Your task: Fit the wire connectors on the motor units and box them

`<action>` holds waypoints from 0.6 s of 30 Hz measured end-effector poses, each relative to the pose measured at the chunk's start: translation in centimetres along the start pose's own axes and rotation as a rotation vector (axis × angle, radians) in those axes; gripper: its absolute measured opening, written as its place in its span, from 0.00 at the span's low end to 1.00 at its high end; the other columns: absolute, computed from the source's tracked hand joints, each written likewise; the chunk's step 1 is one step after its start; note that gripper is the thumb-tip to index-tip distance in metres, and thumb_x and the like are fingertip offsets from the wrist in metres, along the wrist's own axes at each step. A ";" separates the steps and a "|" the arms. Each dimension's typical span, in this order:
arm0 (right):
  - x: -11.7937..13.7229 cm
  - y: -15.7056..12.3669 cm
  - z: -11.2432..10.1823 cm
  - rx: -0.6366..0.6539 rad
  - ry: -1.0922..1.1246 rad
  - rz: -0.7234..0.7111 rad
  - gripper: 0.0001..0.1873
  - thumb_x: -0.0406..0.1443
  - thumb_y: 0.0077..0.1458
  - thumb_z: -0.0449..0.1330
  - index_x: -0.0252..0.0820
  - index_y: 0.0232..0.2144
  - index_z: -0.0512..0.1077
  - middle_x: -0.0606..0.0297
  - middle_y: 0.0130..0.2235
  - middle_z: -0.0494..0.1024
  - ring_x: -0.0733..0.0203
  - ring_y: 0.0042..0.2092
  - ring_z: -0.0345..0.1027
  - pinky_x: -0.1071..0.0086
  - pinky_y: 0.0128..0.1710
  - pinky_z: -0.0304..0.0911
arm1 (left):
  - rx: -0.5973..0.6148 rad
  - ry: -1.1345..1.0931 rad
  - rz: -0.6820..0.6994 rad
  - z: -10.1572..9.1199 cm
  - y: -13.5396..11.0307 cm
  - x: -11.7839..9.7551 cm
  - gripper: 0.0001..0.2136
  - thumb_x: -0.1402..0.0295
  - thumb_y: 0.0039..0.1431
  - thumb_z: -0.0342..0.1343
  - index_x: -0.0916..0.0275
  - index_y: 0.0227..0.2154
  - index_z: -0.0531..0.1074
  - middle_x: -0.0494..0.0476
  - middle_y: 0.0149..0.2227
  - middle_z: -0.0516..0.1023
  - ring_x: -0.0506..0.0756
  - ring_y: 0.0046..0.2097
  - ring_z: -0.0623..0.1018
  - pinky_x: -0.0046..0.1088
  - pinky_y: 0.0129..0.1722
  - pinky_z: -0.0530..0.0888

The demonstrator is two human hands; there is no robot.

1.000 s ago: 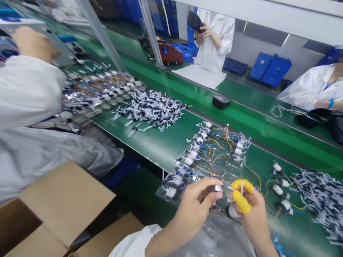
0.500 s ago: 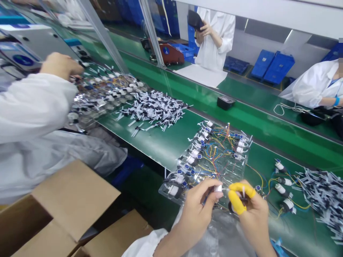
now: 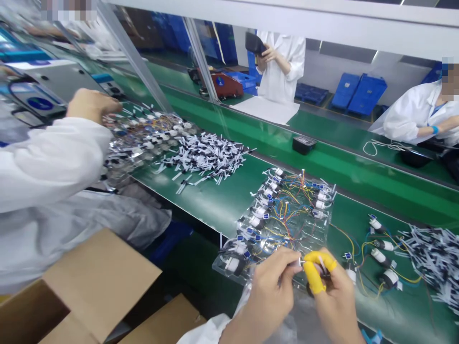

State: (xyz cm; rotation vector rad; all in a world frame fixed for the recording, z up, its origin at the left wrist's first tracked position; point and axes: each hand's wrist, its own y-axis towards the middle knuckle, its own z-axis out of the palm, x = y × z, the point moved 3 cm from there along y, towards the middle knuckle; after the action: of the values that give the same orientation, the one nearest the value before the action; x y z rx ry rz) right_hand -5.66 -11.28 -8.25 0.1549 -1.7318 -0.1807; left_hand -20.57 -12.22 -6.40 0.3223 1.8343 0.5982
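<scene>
My left hand [image 3: 274,284] is closed, pinching a small white part [image 3: 300,262] that mostly hides between thumb and forefinger. Facing it, my right hand [image 3: 333,286] wears yellow finger covers on thumb and forefinger. It is closed on a small part with a pale strip [image 3: 321,261] and a dark piece; the fingers cover most of it. A thin end shows between the two pinches. Just beyond my hands lies a clear plastic tray [image 3: 310,234] of white-and-black motor-like parts with coloured wires. Several loose motor-like parts [image 3: 380,258] lie right of my right hand.
Piles of black-and-white strips lie at the right [image 3: 439,263] and mid-belt [image 3: 210,155]. A co-worker's sleeve [image 3: 60,157] reaches over another filled tray at left. Open cardboard boxes [image 3: 103,282] stand lower left. A black box [image 3: 303,144] sits by the green ledge.
The view has tilted slightly upward. My hands stay together; the white part in my left fingers is turned and less visible. The co-worker's hand at left remains over its tray.
</scene>
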 end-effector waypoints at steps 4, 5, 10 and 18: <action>0.1 0.2 -0.2 0.029 -0.026 0.044 0.13 0.45 0.62 0.67 0.43 0.31 0.79 0.64 0.29 0.74 0.60 0.29 0.66 0.72 0.27 0.64 | 0.239 0.198 0.081 -0.5 0.4 -0.2 0.15 0.86 0.65 0.45 0.63 0.40 0.74 0.59 0.35 0.80 0.56 0.37 0.80 0.30 0.36 0.79; 0.0 0.2 -0.3 0.049 -0.030 0.067 0.14 0.46 0.62 0.67 0.43 0.32 0.79 0.63 0.30 0.75 0.59 0.30 0.67 0.71 0.29 0.66 | 0.296 0.207 0.075 -0.7 0.5 -0.2 0.15 0.85 0.65 0.44 0.63 0.38 0.74 0.59 0.34 0.79 0.56 0.35 0.80 0.30 0.35 0.78; 0.0 0.5 -0.6 0.137 -0.057 0.001 0.11 0.43 0.65 0.64 0.44 0.36 0.79 0.62 0.33 0.78 0.57 0.33 0.71 0.69 0.35 0.68 | 0.298 0.022 -0.048 -1.3 0.8 0.3 0.12 0.82 0.66 0.50 0.60 0.41 0.74 0.54 0.37 0.80 0.53 0.39 0.80 0.27 0.40 0.77; -0.2 -0.3 -0.6 0.060 -0.306 -0.246 0.08 0.32 0.66 0.59 0.47 0.41 0.78 0.62 0.36 0.84 0.56 0.34 0.79 0.69 0.35 0.71 | 0.147 -0.005 -0.122 -0.1 -0.8 0.8 0.12 0.82 0.66 0.51 0.59 0.43 0.73 0.53 0.38 0.81 0.52 0.39 0.81 0.25 0.40 0.76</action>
State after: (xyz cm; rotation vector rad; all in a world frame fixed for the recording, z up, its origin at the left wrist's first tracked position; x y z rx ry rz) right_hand -5.08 -11.57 -8.43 0.4022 -2.0208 -0.3471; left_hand -20.89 -12.56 -7.42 0.3075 1.8821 0.3788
